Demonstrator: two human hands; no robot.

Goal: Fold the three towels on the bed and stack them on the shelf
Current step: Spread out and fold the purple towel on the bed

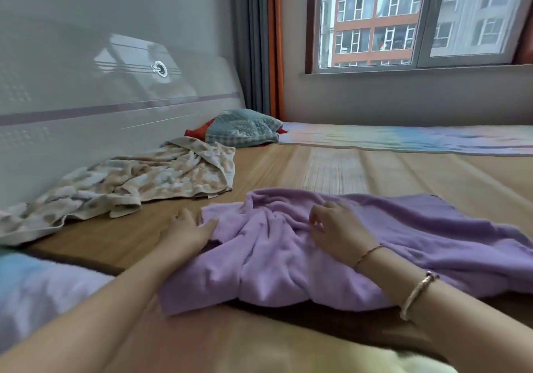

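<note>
I saw the purple towel point(288, 245) crumpled under both hands: my left hand point(187, 231) lay flat on its left edge, my right hand point(337, 228) rested relaxed on its middle.

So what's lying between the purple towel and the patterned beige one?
Only bare bamboo mat, in the head view; the left hand rests by the purple towel, short of the beige towel.

A glossy grey headboard point(115, 89) is running along the left, reflecting window light. Grey and orange curtains point(259, 40) are hanging in the corner. A brown-framed window point(418, 65) is admitting daylight and showing apartment blocks. A grey wall point(403, 95) is standing beneath the window.
</note>
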